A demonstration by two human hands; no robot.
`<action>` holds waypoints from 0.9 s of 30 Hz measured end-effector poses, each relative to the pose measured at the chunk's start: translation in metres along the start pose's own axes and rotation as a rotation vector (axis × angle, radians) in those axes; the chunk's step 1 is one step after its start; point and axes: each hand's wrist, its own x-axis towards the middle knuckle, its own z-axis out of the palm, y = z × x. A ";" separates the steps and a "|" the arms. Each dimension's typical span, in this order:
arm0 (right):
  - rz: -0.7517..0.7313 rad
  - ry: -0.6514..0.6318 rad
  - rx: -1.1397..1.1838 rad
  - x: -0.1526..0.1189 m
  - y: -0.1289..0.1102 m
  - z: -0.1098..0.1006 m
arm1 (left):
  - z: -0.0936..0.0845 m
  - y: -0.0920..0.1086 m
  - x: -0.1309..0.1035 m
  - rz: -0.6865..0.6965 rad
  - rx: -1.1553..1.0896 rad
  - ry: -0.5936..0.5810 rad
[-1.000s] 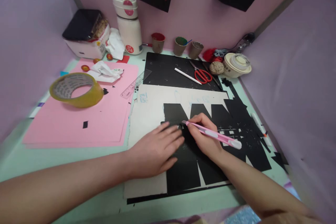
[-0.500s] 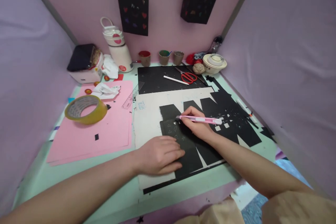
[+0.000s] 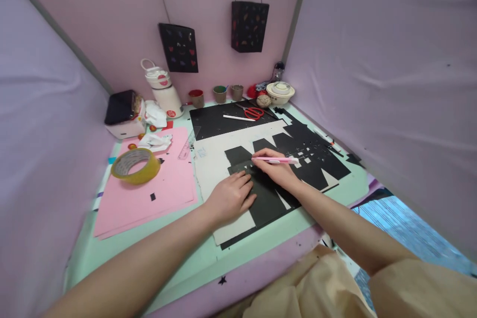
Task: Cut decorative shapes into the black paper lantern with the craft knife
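My right hand grips a pink craft knife like a pen, its tip down at the black card. Flat on the left part of that card lies my left hand, fingers stretched out and close to the knife tip. The card has angled flaps along its far edge and small cut-out holes on its right side. Beneath it is a white board. The knife's blade is too small to make out, and my left fingers cover part of the card.
Pink paper lies to the left with a roll of yellow tape on it. Behind are red scissors, a white pen, paper cups and a white bottle. Two black boxes, one a decorated lantern shape, hang at the back.
The view has tilted up and turned right. My left hand has slid farther up the card, nearer the knife tip. My right hand still holds the craft knife.
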 end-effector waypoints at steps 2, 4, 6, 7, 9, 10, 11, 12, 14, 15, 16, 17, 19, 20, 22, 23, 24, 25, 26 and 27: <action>0.072 0.040 -0.016 -0.007 -0.002 0.003 | 0.000 0.001 0.000 0.010 0.011 -0.006; 0.084 0.057 -0.066 -0.012 -0.002 0.005 | 0.000 0.002 0.000 0.021 0.015 -0.013; 0.054 0.057 -0.124 -0.014 -0.001 0.007 | 0.001 0.002 0.001 0.029 0.016 -0.022; 0.038 0.049 -0.140 -0.014 0.000 0.008 | 0.001 0.002 0.001 0.032 0.016 -0.027; 0.019 0.033 -0.145 -0.014 0.001 0.009 | 0.002 0.002 0.001 0.038 0.016 -0.036; 0.010 0.025 -0.149 -0.014 0.002 0.009 | 0.002 0.002 0.001 0.041 0.017 -0.040; 0.002 0.018 -0.155 -0.015 0.002 0.009 | 0.003 0.002 0.001 0.043 0.017 -0.043; -0.007 0.013 -0.160 -0.015 0.002 0.009 | 0.003 0.002 0.001 0.043 0.018 -0.046; -0.025 0.003 -0.167 -0.016 0.001 0.010 | 0.004 0.002 0.000 0.041 0.020 -0.051; -0.035 -0.001 -0.169 -0.016 0.001 0.010 | 0.005 0.002 0.000 0.039 0.022 -0.054; -0.044 -0.004 -0.170 -0.017 0.001 0.010 | 0.005 0.001 0.000 0.039 0.024 -0.057; -0.053 -0.007 -0.171 -0.017 0.002 0.010 | 0.005 0.001 0.000 0.040 0.026 -0.061; -0.070 -0.013 -0.172 -0.018 0.002 0.010 | 0.005 0.001 0.001 0.044 0.030 -0.069; -0.076 -0.013 -0.173 -0.018 0.003 0.010 | 0.005 0.001 0.001 0.046 0.032 -0.072; -0.085 -0.014 -0.177 -0.018 0.003 0.010 | 0.005 0.001 0.001 0.049 0.037 -0.076; -0.088 -0.014 -0.179 -0.018 0.003 0.010 | 0.004 0.001 0.001 0.050 0.040 -0.076; -0.092 -0.015 -0.180 -0.019 0.003 0.011 | 0.004 0.001 0.001 0.050 0.044 -0.076; -0.095 -0.015 -0.182 -0.019 0.002 0.011 | 0.004 0.001 0.001 0.050 0.047 -0.076; -0.098 -0.015 -0.184 -0.019 0.002 0.011 | 0.004 0.001 0.002 0.051 0.051 -0.076; -0.102 -0.014 -0.185 -0.019 0.001 0.011 | 0.004 0.001 0.002 0.051 0.054 -0.077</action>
